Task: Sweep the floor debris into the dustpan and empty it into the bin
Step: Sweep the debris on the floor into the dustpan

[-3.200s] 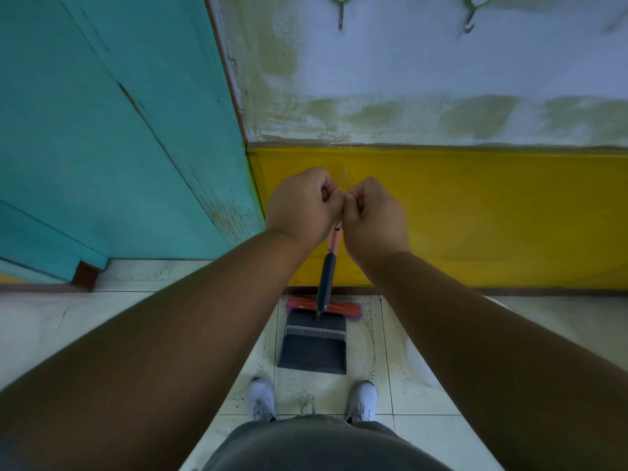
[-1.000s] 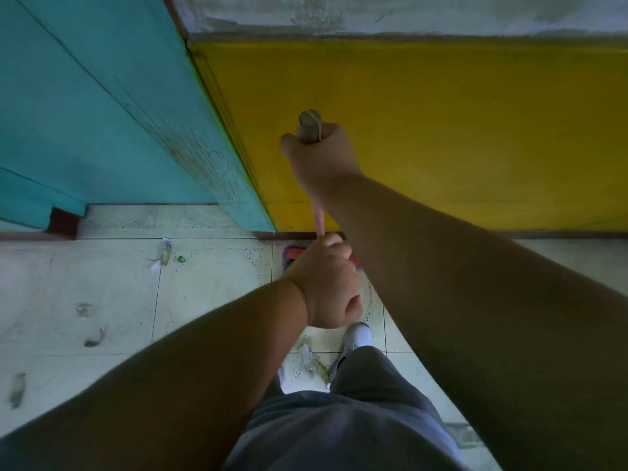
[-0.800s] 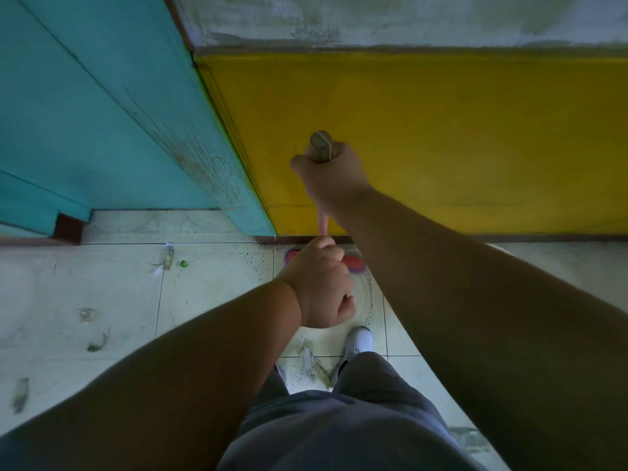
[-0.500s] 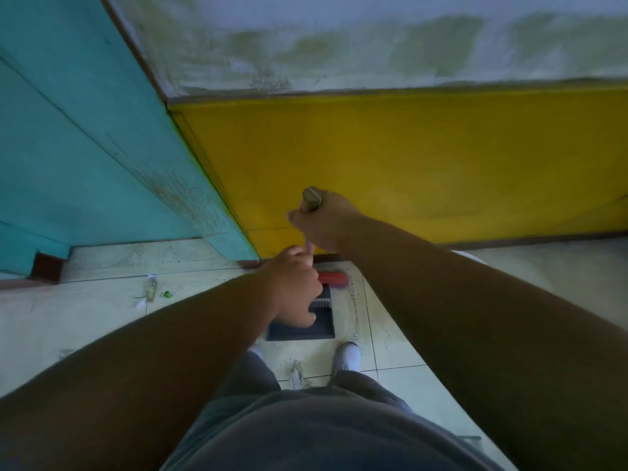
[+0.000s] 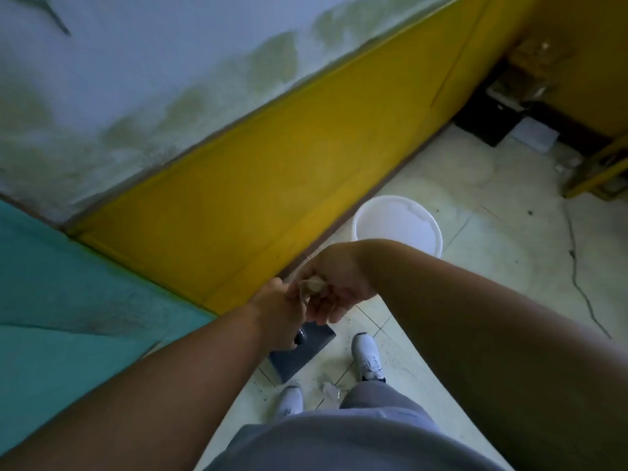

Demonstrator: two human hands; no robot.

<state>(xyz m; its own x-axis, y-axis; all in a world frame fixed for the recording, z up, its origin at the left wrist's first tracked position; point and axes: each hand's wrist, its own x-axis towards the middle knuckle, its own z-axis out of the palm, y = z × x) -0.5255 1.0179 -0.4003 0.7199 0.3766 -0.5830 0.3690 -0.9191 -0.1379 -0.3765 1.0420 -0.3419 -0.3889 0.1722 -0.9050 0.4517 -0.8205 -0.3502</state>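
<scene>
Item, tool pick-up step: my left hand (image 5: 283,312) grip is clamped on the dustpan (image 5: 300,351) handle, right hand (image 5: 334,288) closed round the broom top, debris (image 5: 331,389) near my feet, white bin (image 5: 397,226) far right; next, I judge, sweep scraps panward.

Your two forearms reach forward and converge at centre, where your left hand (image 5: 278,312) is fisted around a handle, knuckles up, and your right hand (image 5: 334,287), wrist bent and palm turned down, curls its fingers (image 5: 317,309) loosely around the handle's top end, the hands touching.
</scene>
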